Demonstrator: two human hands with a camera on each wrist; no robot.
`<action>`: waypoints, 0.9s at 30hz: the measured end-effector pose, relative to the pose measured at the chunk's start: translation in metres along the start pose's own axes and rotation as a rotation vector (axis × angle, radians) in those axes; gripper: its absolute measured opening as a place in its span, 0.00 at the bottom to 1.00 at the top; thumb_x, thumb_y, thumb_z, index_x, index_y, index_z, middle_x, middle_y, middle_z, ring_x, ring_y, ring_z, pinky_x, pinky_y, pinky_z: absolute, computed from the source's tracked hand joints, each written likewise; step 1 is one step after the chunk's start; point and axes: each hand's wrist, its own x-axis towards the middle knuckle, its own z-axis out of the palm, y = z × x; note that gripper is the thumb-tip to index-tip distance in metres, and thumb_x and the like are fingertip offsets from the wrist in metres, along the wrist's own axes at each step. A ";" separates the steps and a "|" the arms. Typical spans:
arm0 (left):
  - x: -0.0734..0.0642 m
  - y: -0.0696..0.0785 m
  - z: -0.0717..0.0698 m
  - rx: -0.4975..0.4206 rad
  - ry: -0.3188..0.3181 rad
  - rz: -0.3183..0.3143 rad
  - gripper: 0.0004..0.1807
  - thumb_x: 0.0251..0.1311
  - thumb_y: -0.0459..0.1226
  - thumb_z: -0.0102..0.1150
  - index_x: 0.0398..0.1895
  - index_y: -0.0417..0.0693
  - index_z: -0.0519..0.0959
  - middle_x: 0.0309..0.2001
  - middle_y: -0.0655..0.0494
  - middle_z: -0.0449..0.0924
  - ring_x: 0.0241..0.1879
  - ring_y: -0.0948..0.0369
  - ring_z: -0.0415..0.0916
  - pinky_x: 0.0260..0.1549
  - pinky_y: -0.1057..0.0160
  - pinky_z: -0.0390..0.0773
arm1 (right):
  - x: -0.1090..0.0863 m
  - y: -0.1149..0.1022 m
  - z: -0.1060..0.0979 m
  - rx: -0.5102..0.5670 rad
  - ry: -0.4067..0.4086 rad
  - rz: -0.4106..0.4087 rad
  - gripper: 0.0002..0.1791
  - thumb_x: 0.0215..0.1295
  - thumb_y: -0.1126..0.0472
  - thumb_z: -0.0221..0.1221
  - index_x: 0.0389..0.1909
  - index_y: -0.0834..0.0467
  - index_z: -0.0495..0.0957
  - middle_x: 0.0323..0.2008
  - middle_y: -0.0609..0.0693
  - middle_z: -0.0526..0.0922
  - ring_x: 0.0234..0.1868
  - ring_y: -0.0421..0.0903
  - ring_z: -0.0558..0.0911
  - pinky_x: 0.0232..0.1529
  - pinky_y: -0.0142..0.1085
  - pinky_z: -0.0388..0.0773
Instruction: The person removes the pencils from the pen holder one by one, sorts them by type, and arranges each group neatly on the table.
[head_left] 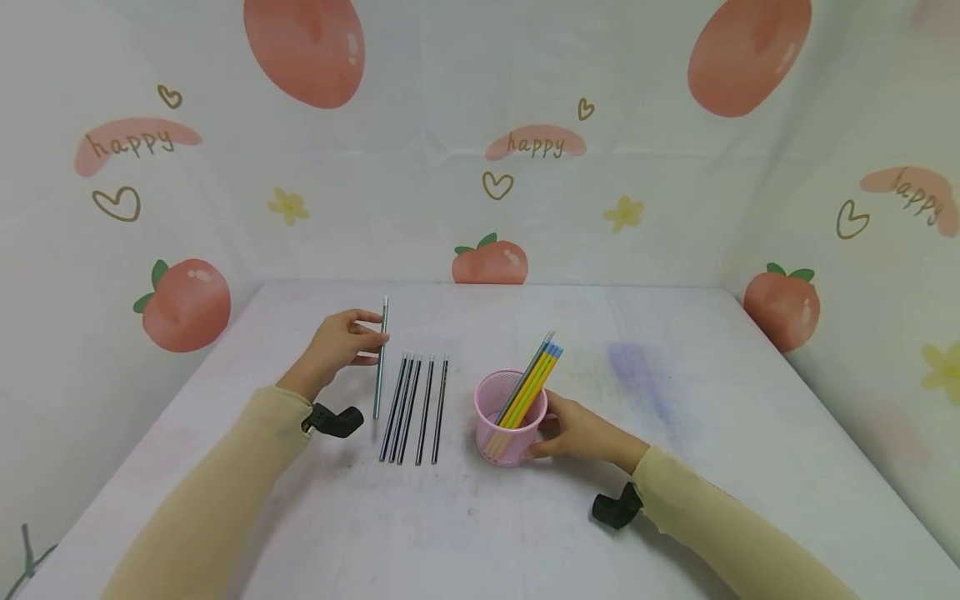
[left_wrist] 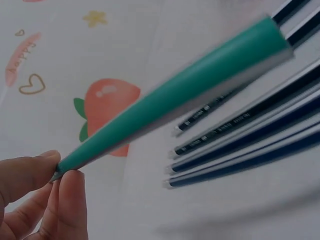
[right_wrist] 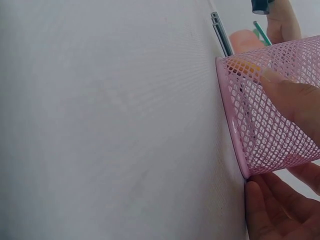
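Observation:
My left hand (head_left: pixel 337 346) pinches a green pencil (left_wrist: pixel 175 92) near its top end, between thumb and fingertips. The pencil is held off the table, its lower end toward me. Just right of it, several dark pencils (head_left: pixel 410 408) lie side by side in a row. My right hand (head_left: pixel 581 432) grips the right side of a pink mesh pencil cup (head_left: pixel 483 423), thumb and fingers around its wall. Inside the upright cup, yellow pencils with blue ends (head_left: pixel 535 390) and darker silver-topped pencils (head_left: pixel 522 379) lean to the right.
A white tabletop (head_left: pixel 465 533) carries everything, with a faint purple stain (head_left: pixel 637 375) to the right. White printed cloth (head_left: pixel 420 192) walls it at the back and both sides. A black camera mount (head_left: pixel 337 421) sits on the left wrist, another (head_left: pixel 617 507) on the right.

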 end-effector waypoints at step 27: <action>0.003 -0.037 0.017 0.100 -0.075 -0.169 0.26 0.61 0.32 0.62 0.61 0.34 0.68 0.38 0.49 0.76 0.22 0.67 0.75 0.24 0.70 0.81 | -0.001 -0.001 0.000 -0.001 0.005 -0.001 0.47 0.52 0.58 0.72 0.70 0.62 0.58 0.60 0.56 0.75 0.58 0.54 0.77 0.61 0.47 0.74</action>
